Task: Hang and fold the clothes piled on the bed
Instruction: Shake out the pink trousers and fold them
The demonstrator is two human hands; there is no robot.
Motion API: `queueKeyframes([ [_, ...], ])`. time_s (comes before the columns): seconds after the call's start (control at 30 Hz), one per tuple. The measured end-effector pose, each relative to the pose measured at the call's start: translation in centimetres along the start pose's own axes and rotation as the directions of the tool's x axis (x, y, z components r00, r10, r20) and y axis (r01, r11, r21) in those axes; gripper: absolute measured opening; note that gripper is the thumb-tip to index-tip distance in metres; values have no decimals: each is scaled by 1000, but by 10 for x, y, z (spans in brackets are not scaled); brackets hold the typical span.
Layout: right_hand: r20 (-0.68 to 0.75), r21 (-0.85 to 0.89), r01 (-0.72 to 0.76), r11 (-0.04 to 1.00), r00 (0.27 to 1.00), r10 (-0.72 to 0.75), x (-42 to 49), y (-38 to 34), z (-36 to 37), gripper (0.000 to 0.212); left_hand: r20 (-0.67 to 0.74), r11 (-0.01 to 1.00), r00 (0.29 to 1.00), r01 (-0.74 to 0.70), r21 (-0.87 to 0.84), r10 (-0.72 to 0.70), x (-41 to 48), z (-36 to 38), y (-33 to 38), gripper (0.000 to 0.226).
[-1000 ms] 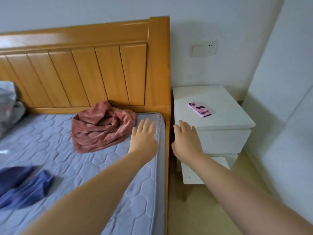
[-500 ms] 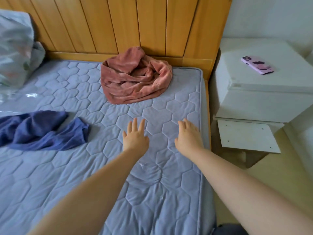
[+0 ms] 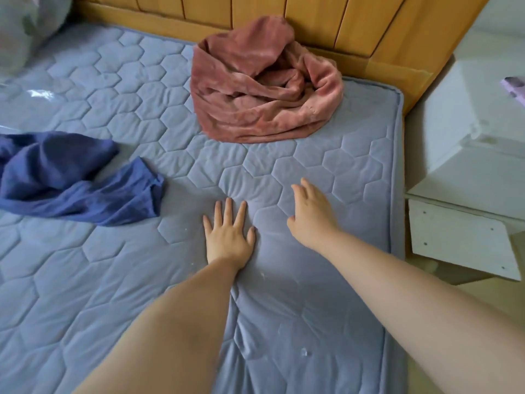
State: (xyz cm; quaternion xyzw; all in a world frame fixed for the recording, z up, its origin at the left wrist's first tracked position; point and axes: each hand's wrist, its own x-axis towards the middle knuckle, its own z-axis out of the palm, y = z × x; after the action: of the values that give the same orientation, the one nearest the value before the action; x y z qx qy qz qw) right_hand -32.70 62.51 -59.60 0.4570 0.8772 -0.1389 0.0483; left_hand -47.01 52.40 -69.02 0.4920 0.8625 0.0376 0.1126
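Observation:
A crumpled pink garment [image 3: 264,89] lies in a heap on the quilted blue mattress [image 3: 85,280], against the wooden headboard [image 3: 355,24]. A dark blue garment [image 3: 71,177] is bunched up at the left side of the mattress. My left hand [image 3: 228,234] rests flat on the mattress with fingers spread, holding nothing. My right hand [image 3: 311,214] hovers just above the mattress beside it, fingers apart and empty. Both hands are well short of the pink garment and to the right of the blue one.
A white bedside cabinet [image 3: 468,143] stands right of the bed, with a pink phone [image 3: 515,86] at the frame edge on its top. A pale bundle [image 3: 25,27] sits at the mattress's far left corner. A strip of floor [image 3: 483,297] runs along the bed's right side.
The view has tilted down and closer to the bed. Both hands came from the mattress edge and cabinet onto the mattress; the left now lies flat on it.

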Motion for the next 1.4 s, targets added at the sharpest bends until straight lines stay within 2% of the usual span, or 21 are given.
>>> queueKeyframes([
  [0.17, -60, -105, 52, 993, 996, -59, 60, -6, 8, 70, -83, 996, 996, -43, -83, 36, 10, 10, -7, 74],
  [0.37, -304, -168, 7, 986, 951, -59, 136, -14, 7, 75, -139, 992, 989, -61, -111, 46, 16, 16, -8, 69],
  [0.47, -338, -214, -42, 976, 941, -33, 167, -22, 2, 82, -159, 991, 986, -66, -117, 47, 16, 19, -8, 67],
  [0.5, -329, -226, -62, 972, 944, -17, 177, -24, 0, 79, -168, 991, 985, -68, -120, 47, 16, 19, -8, 67],
  [0.6, -286, -250, -69, 966, 958, -5, 199, -30, -7, 36, -167, 990, 985, -68, -124, 47, 16, 20, -9, 67],
  [0.63, -283, -283, -53, 958, 959, -31, 204, -30, -6, 29, -169, 990, 984, -68, -121, 47, 16, 21, -9, 67],
  [0.73, -241, -330, -26, 943, 969, -57, 207, -27, 3, 31, -177, 991, 983, -72, -115, 51, 17, 22, -10, 67],
  [0.8, -277, -264, -21, 964, 959, -55, 194, -29, 9, 30, -178, 992, 983, -71, -105, 52, 17, 22, -10, 66],
  [0.93, -312, 67, 5, 998, 950, 16, 147, -36, 11, 21, -181, 990, 982, -72, -122, 50, 17, 20, -11, 68],
  [1.0, -361, 59, 73, 996, 931, -47, 112, -37, 29, 14, -192, 986, 981, -70, -150, 40, 17, 18, -10, 71],
  [1.07, -462, 105, 175, 979, 881, -108, 76, -37, 48, 19, -207, 983, 978, -69, -172, 33, 16, 16, -10, 75],
  [1.1, -553, 120, 206, 971, 826, -108, 67, -35, 54, 22, -210, 981, 977, -67, -184, 27, 15, 16, -10, 77],
  [1.13, -625, 118, 220, 968, 775, -99, 64, -33, 56, 25, -205, 978, 979, -60, -202, 18, 15, 15, -10, 78],
  [1.17, -647, 132, 204, 970, 759, -72, 68, -32, 54, 34, -198, 974, 980, -55, -220, 11, 15, 16, -10, 79],
  [1.23, -563, 151, 131, 980, 826, -23, 82, -30, 44, 74, -201, 970, 980, -54, -236, 6, 14, 16, -10, 81],
  [1.27, -463, 147, 92, 985, 886, -14, 89, -30, 40, 91, -207, 970, 978, -54, -237, 4, 14, 16, -10, 81],
  [1.3, -327, 137, 51, 989, 945, -3, 95, -29, 37, 100, -217, 969, 976, -55, -240, 2, 14, 17, -9, 82],
  [1.33, -193, 124, 26, 992, 981, -1, 99, -28, 35, 97, -223, 968, 975, -55, -246, -1, 14, 17, -9, 82],
  [1.37, -100, 121, 3, 993, 995, 9, 100, -26, 36, 84, -228, 966, 974, -55, -254, -5, 13, 17, -10, 83],
  [1.4, -75, 134, -11, 991, 997, 21, 98, -26, 38, 64, -235, 962, 972, -60, -267, -5, 14, 17, -11, 83],
])
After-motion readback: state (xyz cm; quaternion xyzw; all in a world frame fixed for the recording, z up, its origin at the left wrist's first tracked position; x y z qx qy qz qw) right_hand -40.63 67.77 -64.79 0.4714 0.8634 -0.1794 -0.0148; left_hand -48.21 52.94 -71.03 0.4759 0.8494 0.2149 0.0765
